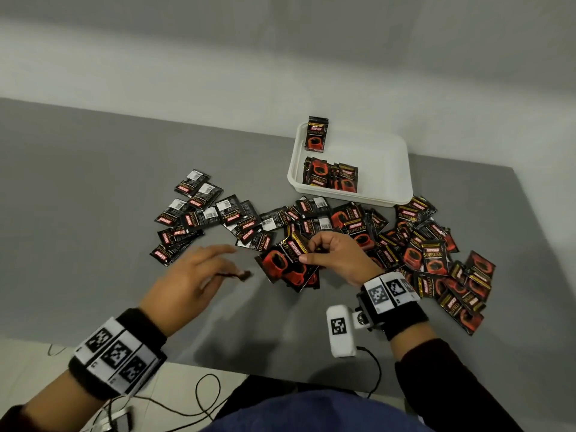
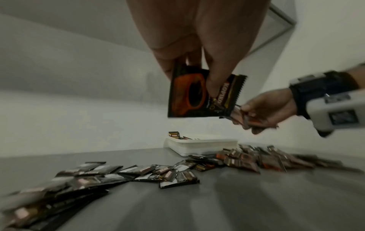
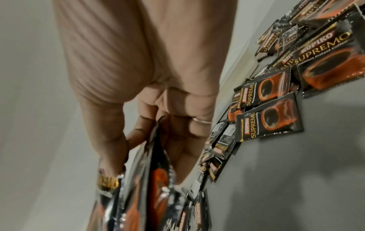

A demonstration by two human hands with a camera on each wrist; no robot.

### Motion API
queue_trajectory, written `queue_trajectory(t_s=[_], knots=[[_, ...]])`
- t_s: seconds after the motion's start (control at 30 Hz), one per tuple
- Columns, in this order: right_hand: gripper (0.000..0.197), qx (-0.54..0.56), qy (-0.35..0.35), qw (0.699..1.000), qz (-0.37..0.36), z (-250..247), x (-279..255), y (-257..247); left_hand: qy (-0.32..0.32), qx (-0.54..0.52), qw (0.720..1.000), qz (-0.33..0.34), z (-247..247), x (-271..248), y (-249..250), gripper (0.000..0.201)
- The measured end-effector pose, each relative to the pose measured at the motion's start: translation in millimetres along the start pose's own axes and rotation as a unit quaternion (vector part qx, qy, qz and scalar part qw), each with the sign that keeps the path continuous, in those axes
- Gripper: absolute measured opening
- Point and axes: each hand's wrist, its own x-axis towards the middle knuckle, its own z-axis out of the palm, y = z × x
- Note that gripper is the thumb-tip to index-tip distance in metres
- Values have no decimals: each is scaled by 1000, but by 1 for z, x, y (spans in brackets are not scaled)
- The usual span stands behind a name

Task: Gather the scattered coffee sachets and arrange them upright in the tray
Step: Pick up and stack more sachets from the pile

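Note:
Black-and-red coffee sachets (image 1: 433,254) lie scattered in a band across the grey table (image 1: 93,198). My left hand (image 1: 224,266) hovers above the table and pinches a single sachet (image 2: 189,96), which shows edge-on in the head view. To its right, my right hand (image 1: 307,251) grips a fanned bundle of several sachets (image 1: 290,266), also seen as the bundle (image 3: 150,187) between thumb and fingers. The white tray (image 1: 383,157) stands at the back right. It holds one upright sachet (image 1: 317,134) at its far left corner and several leaning ones (image 1: 330,176) at its near left.
A second cluster of sachets (image 1: 199,210), mostly back side up, lies left of centre. A white wall rises right behind the tray. Bare grey table spreads to the far left and in front of my hands. Cables (image 1: 199,400) trail on the floor below the table's front edge.

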Motion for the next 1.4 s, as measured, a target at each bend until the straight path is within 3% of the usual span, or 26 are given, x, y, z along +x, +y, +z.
queue_trajectory(t_s=[0.03, 0.1, 0.17, 0.27, 0.37, 0.43, 0.57, 0.8, 0.87, 0.97, 1.07, 1.13, 1.2, 1.3, 1.4], knots=[[22, -8, -1, 1000, -2, -1, 0, 0, 44, -62, 994, -75, 0, 0, 1, 16], [25, -26, -1, 1000, -13, -1, -1, 0, 93, -214, 948, -215, 1, 6, 5, 27], [28, -26, -4, 999, -21, 3, -2, -3, 56, -327, 902, -275, 5, 15, 13, 23], [37, 14, -39, 999, -28, 14, -2, -9, 26, -302, 915, -264, 22, 29, 21, 18], [46, 56, -53, 997, -20, 23, -3, -16, 17, -202, 942, -269, 42, 35, 19, 29], [51, 86, -43, 995, -15, 26, -4, -20, 4, -223, 931, -289, 48, 35, 16, 34], [47, 95, 5, 995, -9, 34, -6, -19, -29, -328, 897, -295, 58, 32, 16, 14], [24, 56, 46, 997, -29, 47, -4, -10, 43, -370, 879, -298, 67, 39, 20, 13], [22, 14, 67, 997, -45, 50, 2, -10, 26, -355, 886, -296, 68, 41, 17, 13], [26, -25, 84, 996, -32, 52, 14, -7, -64, -293, 904, -304, 58, 39, -13, 28], [25, -19, 99, 995, -14, 49, 19, -2, -107, -113, 935, -319, 37, 35, -71, 29], [22, -26, 106, 994, -4, 49, 19, 2, -124, 34, 928, -351, 23, 31, -112, 32], [23, -28, 113, 993, 8, 49, 19, 6, -140, 118, 903, -389, 15, 24, -142, 50], [23, -34, 118, 992, 24, 50, 18, 11, -169, 118, 900, -384, 11, 12, -166, 81], [23, -43, 125, 991, 25, 51, 17, 14, -175, 93, 906, -375, 14, 2, -176, 85]])
